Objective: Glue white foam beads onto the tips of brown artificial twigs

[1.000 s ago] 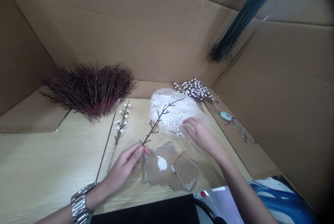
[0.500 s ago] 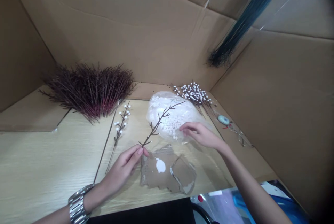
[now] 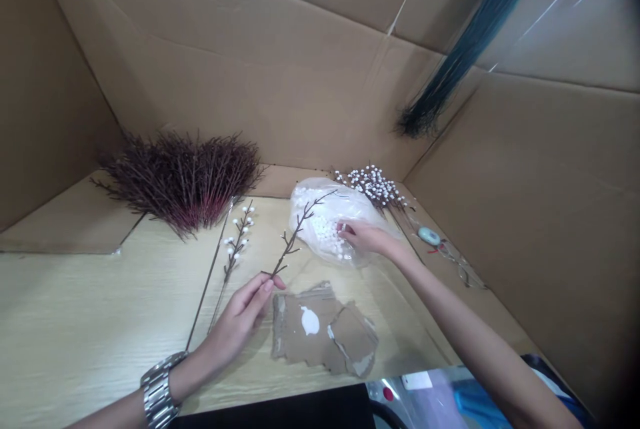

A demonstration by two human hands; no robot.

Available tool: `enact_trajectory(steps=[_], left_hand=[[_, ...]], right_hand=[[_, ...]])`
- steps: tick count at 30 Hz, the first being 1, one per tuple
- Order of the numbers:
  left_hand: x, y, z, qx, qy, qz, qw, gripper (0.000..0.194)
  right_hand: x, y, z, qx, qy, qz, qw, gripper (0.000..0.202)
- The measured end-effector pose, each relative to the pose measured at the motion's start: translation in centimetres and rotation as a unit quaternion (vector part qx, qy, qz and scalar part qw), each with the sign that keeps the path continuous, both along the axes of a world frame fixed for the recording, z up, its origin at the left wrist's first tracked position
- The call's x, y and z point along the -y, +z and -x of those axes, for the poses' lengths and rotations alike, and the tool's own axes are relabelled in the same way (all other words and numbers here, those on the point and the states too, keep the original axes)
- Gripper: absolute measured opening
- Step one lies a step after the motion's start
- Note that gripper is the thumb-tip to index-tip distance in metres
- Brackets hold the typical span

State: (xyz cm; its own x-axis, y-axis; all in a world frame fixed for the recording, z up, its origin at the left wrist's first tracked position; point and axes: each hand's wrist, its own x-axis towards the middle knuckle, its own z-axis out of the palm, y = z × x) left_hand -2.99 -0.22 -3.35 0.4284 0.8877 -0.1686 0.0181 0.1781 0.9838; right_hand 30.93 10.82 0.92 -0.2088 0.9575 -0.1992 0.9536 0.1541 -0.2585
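My left hand (image 3: pixel 247 309), with a metal watch on its wrist, pinches the lower end of a bare brown artificial twig (image 3: pixel 293 240). The twig slants up to the right, its tip passing in front of a clear plastic bag (image 3: pixel 365 212) of small white balls (image 3: pixel 327 237). At the bag's opening is my right hand (image 3: pixel 364 235), thumb and fingers closed together on what looks like one white ball. Below the twig lies a piece of torn cardboard (image 3: pixel 295 342) bearing a blob of white glue (image 3: pixel 310 321).
A twig with white balls (image 3: pixel 237 242) lies left of the bag. Behind it is a large pile of bare twigs (image 3: pixel 185 179). Finished-looking white-berried twigs (image 3: pixel 373 183) lie at the back right, near eyeglasses (image 3: pixel 463 265). Dark green strands (image 3: pixel 470 42) hang above; cardboard walls (image 3: pixel 300 95) surround the table.
My right hand has moved slightly left and deeper into the bag's opening, its fingers closing among the white balls. The left hand still holds the twig. The camera view has shifted slightly.
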Motion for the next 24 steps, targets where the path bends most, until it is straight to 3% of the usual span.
enact_trajectory(steps=[8,13,18,21,24], left_hand=[[-0.2,0.0,-0.2,0.047,0.016,0.001,0.999,0.038],[-0.2,0.1,-0.2,0.082,0.017,0.011,0.996,0.037],[-0.3,0.1,-0.2,0.062,0.053,-0.009,0.997,0.038],[-0.4,0.4,-0.4,0.064,0.101,-0.019,0.993,0.04],[-0.5,1.0,-0.8,0.078,0.141,-0.012,0.987,0.041]], right_hand=[[0.0,0.3,-0.7,-0.047,0.005,-0.071,0.996,0.02],[2.6,1.9,0.8,-0.141,0.013,-0.145,0.979,0.013],[6.3,2.7,3.4,-0.283,0.0,-0.193,0.939,0.015],[7.8,2.4,5.7,-0.371,-0.006,-0.176,0.912,0.018],[8.5,2.0,8.6,-0.493,-0.011,-0.07,0.867,0.02]])
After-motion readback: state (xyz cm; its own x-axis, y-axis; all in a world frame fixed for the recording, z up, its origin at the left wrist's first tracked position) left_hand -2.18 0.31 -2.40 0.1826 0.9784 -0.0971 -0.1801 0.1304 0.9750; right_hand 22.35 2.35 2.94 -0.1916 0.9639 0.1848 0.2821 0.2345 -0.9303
